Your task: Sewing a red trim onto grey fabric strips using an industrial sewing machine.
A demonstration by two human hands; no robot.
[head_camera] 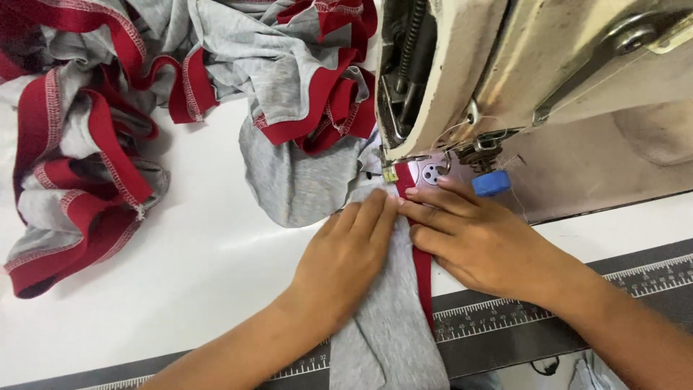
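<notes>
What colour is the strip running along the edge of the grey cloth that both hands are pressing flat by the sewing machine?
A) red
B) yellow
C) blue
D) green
A: a red strip runs along the grey cloth between the left hand and the right hand, up toward the sewing machine.

Both hands lie flat on a grey fabric piece point(390, 318) with a red band point(423, 271) along its edge, just before the sewing machine point(505, 65). The left hand point(346, 256) presses the grey cloth, the right hand point(473, 235) the band, fingertips meeting near the presser foot point(393, 172). A heap of grey-and-red garments point(108, 123) lies on the white table point(188, 289).
</notes>
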